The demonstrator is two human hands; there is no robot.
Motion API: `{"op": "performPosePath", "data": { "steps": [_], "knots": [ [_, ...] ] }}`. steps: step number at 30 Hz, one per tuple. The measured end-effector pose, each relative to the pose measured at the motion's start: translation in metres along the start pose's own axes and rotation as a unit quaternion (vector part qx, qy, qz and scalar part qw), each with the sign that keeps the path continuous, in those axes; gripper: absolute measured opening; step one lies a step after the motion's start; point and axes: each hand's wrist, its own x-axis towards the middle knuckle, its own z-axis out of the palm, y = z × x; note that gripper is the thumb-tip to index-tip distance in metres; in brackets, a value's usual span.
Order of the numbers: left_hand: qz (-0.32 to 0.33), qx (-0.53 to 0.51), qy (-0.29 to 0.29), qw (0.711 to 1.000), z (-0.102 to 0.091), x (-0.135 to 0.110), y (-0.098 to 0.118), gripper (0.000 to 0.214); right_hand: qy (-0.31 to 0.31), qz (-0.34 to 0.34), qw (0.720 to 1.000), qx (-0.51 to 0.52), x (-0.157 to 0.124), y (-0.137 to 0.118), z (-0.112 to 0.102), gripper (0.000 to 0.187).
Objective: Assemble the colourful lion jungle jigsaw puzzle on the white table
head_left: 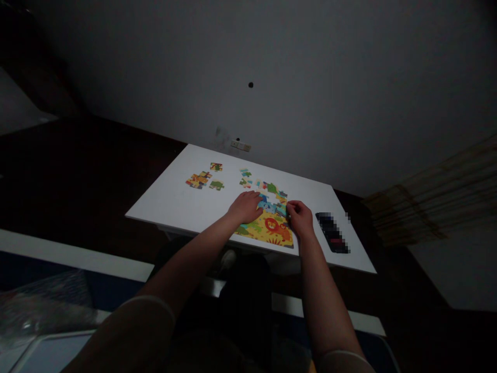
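Note:
A jigsaw puzzle (272, 235) with a cartoon animal picture lies partly assembled near the front edge of the white table. Its lower part shows a red-maned lion on yellow, with blue pieces above and a white gap near the top. My left hand (246, 207) rests flat across the puzzle's left side, fingers stretched out. At the right edge, my right hand (302, 217) has its thumb and fingers pinched together against the border pieces. What lies between those fingertips is too small to make out.
Joined puzzle pieces (199, 180) lie at the table's left, with single pieces (216, 184) beside them. More loose pieces (245, 178) are behind my left hand. A dark, pixelated flat object (333, 233) lies on the right of the white table (171, 199). A wall stands behind.

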Motion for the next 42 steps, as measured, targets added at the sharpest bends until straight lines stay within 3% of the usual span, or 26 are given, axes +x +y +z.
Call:
{"op": "performPosePath", "data": {
  "steps": [42],
  "knots": [
    [-0.002, -0.025, -0.004, 1.000, -0.0016, 0.0004, -0.0008, 0.048, 0.005, 0.013, 1.000, -0.003, 0.0016, 0.0065, -0.0021, 0.042]
  ]
}}
